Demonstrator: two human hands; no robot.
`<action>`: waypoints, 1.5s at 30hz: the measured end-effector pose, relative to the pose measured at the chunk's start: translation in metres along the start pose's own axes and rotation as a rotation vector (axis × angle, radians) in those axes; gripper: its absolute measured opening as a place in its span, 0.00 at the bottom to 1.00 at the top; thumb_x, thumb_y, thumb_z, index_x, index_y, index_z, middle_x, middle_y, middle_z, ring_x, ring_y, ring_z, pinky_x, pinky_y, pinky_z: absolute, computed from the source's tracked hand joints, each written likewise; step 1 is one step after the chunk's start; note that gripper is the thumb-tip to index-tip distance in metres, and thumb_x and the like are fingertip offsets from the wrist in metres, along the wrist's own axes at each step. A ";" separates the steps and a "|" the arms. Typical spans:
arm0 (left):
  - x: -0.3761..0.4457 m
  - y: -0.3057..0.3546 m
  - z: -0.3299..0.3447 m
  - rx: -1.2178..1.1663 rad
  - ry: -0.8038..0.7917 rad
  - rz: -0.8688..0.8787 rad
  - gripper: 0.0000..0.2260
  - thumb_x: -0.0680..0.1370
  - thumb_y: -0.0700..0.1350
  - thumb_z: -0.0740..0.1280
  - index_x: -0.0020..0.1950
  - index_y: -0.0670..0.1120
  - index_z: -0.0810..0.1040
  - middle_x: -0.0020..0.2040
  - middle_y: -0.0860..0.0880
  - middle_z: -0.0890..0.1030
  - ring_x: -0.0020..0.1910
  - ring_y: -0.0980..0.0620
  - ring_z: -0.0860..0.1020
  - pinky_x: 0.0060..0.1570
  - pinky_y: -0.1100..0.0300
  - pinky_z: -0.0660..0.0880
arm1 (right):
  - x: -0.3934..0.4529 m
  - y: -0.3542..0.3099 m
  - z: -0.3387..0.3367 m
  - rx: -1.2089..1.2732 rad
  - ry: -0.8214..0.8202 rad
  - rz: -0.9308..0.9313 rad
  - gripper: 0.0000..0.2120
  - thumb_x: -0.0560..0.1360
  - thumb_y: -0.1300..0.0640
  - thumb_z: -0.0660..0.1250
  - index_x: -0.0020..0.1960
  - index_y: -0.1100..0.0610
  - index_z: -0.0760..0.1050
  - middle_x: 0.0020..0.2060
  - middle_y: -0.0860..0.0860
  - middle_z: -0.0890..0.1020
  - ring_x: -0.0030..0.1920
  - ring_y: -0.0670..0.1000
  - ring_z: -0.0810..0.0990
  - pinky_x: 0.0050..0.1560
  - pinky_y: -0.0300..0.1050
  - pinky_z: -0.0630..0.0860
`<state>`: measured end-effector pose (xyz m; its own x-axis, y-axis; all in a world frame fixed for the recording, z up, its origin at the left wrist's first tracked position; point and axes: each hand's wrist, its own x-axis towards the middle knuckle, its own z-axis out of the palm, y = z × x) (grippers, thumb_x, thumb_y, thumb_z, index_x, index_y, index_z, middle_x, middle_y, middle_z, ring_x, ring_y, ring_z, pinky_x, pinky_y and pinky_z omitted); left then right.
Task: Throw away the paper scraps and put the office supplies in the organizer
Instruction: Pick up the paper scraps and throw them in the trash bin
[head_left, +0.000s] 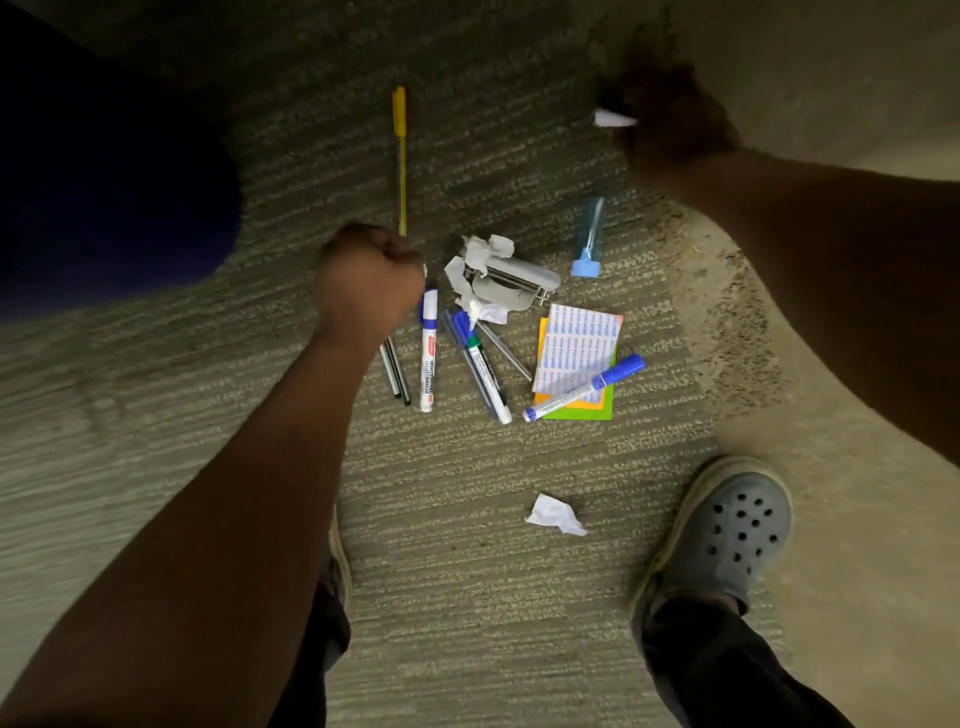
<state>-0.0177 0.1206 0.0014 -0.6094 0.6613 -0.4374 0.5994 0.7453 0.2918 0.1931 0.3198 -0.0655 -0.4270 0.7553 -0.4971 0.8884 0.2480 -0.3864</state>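
The carpeted floor (467, 519) is seen from above w/ a loose pile of supplies at frame centre, a dark blue shape (104, 182) at 9–10 o'clock and a grey clog (727, 525) at 4–5 o'clock. No organizer or bin is visible. Largest in the pile: the sticky-note stack (576, 358), at approx. 3 o'clock from pile centre, crossed by a blue-capped marker (584, 388) lying diagonally. A grey stapler (511, 283) is draped w/ crumpled paper scraps (480, 257); a clear blue tube (589, 236) lies at its 2 o'clock. More markers (480, 358) and thin pens (395, 371) are laid w/ long axes roughly 12-to-6; a yellow pen (400, 156) lies apart at 12 o'clock, same axis. One loose scrap (556, 514) is set well apart at 6 o'clock, near the clog. The left hand (371, 278) is closed into a fist just beside the pile's 9 o'clock edge, a white-and-blue marker (428, 353) at its knuckles; whether anything is gripped inside cannot be told. The right hand (670, 111), blurred, is held away at 1–2 o'clock, pinched on a small white scrap (613, 119). The draped scraps are judged nearer the left hand; the lone scrap suits neither w/out reaching back.
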 end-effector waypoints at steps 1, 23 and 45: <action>-0.010 -0.003 0.006 -0.050 -0.019 -0.063 0.05 0.72 0.42 0.67 0.39 0.43 0.82 0.37 0.47 0.83 0.35 0.58 0.79 0.30 0.67 0.66 | -0.008 0.000 0.001 -0.045 0.010 0.012 0.24 0.81 0.46 0.54 0.75 0.51 0.61 0.73 0.59 0.64 0.72 0.61 0.64 0.72 0.55 0.61; -0.045 -0.012 0.035 -0.330 -0.117 -0.133 0.19 0.75 0.48 0.55 0.58 0.38 0.77 0.56 0.34 0.80 0.55 0.35 0.78 0.53 0.43 0.75 | -0.068 -0.112 0.058 0.026 -0.151 -0.278 0.20 0.75 0.47 0.67 0.61 0.59 0.74 0.55 0.59 0.80 0.57 0.59 0.76 0.53 0.44 0.70; -0.040 -0.084 0.011 -0.060 -0.134 -0.396 0.08 0.66 0.40 0.66 0.28 0.42 0.72 0.28 0.47 0.75 0.30 0.49 0.73 0.28 0.64 0.65 | -0.145 -0.122 0.104 -0.269 -0.211 -0.181 0.25 0.76 0.66 0.57 0.72 0.55 0.62 0.52 0.62 0.80 0.51 0.64 0.80 0.44 0.50 0.75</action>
<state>-0.0380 0.0304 -0.0147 -0.7114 0.3085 -0.6315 0.2986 0.9461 0.1258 0.1289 0.1170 -0.0266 -0.5813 0.5499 -0.5997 0.7959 0.5373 -0.2789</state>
